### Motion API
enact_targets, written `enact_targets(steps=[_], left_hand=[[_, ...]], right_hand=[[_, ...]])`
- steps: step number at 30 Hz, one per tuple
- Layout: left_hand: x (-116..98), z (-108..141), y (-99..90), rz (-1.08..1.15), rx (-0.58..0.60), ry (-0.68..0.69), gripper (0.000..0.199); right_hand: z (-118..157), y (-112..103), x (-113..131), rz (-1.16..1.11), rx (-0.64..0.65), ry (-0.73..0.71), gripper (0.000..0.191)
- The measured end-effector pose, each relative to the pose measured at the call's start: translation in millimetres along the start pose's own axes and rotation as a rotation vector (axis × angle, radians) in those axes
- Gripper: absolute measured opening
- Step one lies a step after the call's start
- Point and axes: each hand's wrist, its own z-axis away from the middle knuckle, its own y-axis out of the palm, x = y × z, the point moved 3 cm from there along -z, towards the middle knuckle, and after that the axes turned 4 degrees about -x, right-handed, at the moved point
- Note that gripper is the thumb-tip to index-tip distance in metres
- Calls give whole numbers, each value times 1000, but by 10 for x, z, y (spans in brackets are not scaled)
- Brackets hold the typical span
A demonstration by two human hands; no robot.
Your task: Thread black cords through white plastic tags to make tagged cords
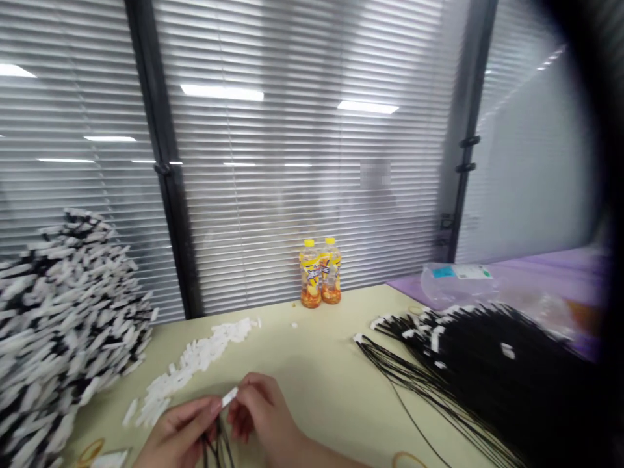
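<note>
At the table's near edge, my left hand [188, 429] is closed in a pinch around thin black cords [218, 448], which hang down below the fingers. A small white sleeve-like piece [229, 397] sticks out between my two hands, at the left thumb tip. My right hand [266, 409] has its fingers curled, with thumb and forefinger at the other end of that white piece. The right hand's lower fingers are partly hidden. Just beyond the left hand lies a loose pile of similar white pieces [195, 361].
A tall heap of black cords with white ends [73, 325] rises at the left. More black cords [487, 364] spread across the right. Two yellow-capped bottles [320, 273] stand by the blinds. A clear plastic package [455, 286] lies back right; rubber bands [91, 450] are near front left.
</note>
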Motion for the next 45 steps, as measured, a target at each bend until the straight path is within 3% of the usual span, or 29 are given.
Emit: enact_targets(steps=[4, 10, 16, 23, 35, 45], left_hand=[[-105, 30, 63, -20, 43, 58, 15], [-95, -2, -13, 64, 127, 47, 17], [-67, -50, -39, 100, 185, 52, 20], [-37, -126, -99, 92, 208, 79, 26], [-12, -255, -220, 209, 324, -104, 18], [32, -326, -264, 186, 311, -219, 14]], right_hand=[[47, -5, -24, -56, 124, -18, 14], [67, 53, -43, 217, 89, -77, 13], [25, 69, -77, 257, 83, -66, 29], [24, 55, -57, 301, 75, -57, 33], [129, 209, -58, 287, 31, -109, 39], [109, 150, -37, 252, 44, -98, 24]])
